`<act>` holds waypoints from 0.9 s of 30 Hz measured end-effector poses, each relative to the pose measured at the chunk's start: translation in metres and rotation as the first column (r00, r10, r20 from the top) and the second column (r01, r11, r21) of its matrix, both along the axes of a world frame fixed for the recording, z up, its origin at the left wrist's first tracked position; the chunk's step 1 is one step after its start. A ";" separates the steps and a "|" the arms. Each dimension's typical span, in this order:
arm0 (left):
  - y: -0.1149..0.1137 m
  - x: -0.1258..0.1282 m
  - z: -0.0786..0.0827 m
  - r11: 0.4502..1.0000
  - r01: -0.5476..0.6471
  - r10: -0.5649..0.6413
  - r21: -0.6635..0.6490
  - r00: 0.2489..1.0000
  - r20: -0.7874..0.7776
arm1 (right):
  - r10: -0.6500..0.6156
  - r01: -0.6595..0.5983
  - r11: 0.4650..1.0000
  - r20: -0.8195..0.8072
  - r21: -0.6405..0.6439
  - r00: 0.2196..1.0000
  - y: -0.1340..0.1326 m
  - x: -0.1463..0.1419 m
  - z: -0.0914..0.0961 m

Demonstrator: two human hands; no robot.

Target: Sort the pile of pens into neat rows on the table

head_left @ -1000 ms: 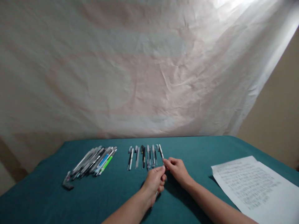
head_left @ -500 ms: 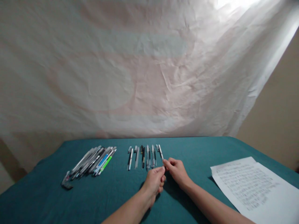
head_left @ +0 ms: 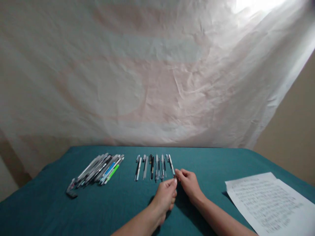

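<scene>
My left hand (head_left: 166,195) is closed in a pinch, its thumb and forefinger tips meeting the fingertips of my right hand (head_left: 189,183). The right hand is also pinched shut. Something small and dark shows between the fingertips, too hidden to name. Just beyond them lies a white pen (head_left: 171,163), its near end beside the fingertips. It is the rightmost in a row of pens and pen parts on the cloth. To its left are clear pens (head_left: 162,165), a black pen (head_left: 152,167), a grey pen (head_left: 145,167) and a black-and-white pen (head_left: 138,168).
A thick pile of pens (head_left: 98,170) lies at the left, with a lime-green pen (head_left: 113,173) on its right edge. Handwritten paper sheets (head_left: 268,200) lie at the right. Green cloth (head_left: 103,209) covers the table; a pale sheet (head_left: 157,82) hangs behind.
The view has shifted slightly. Both pinched hands have moved a little right relative to the row, so more of the white pen's near end shows. The pile and papers have stayed put.
</scene>
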State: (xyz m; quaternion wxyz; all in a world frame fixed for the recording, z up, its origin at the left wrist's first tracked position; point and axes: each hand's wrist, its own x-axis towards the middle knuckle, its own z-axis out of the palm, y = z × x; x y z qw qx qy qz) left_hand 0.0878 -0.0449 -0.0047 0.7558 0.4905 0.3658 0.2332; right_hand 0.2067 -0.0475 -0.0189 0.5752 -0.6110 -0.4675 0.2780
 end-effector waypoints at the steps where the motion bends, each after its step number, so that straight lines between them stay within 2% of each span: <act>1: -0.001 0.000 0.000 1.000 0.002 -0.002 0.011 1.000 0.005 | 0.009 -0.010 1.000 -0.022 -0.004 1.000 0.000 0.000 0.000; 5: -0.002 -0.001 0.002 0.999 -0.016 0.017 0.038 1.000 -0.014 | 0.067 -0.078 0.995 -0.165 -0.058 0.984 0.002 0.002 0.000; 8: -0.002 -0.002 0.001 0.997 -0.047 0.048 0.053 0.999 -0.016 | 0.013 -0.031 0.996 -0.216 -0.081 0.976 0.009 0.011 -0.002; 10: -0.002 -0.002 0.000 0.997 -0.068 0.069 0.045 0.997 -0.025 | -0.010 -0.002 0.998 -0.189 -0.065 0.982 0.018 0.019 -0.002; 12: -0.001 -0.003 -0.001 0.996 -0.079 0.080 0.032 0.996 -0.043 | 0.017 -0.023 0.998 -0.092 -0.065 0.996 0.033 0.029 -0.001; 14: -0.001 -0.003 -0.001 0.997 -0.077 0.078 0.025 0.995 -0.055 | 0.064 -0.055 0.994 0.097 -0.095 0.993 0.052 0.040 0.001; 15: -0.001 -0.003 -0.002 0.997 -0.074 0.075 0.025 0.996 -0.057 | 0.054 -0.030 0.993 0.217 -0.112 0.975 0.062 0.046 0.001; 21: -0.001 -0.004 -0.001 0.998 -0.056 0.056 0.003 0.997 -0.051 | 0.030 0.027 0.989 0.373 -0.147 0.928 0.112 0.067 -0.005; 27: -0.001 -0.004 -0.002 0.999 -0.047 0.046 -0.013 0.998 -0.047 | 0.008 0.085 0.984 0.511 -0.157 0.860 0.126 0.068 -0.020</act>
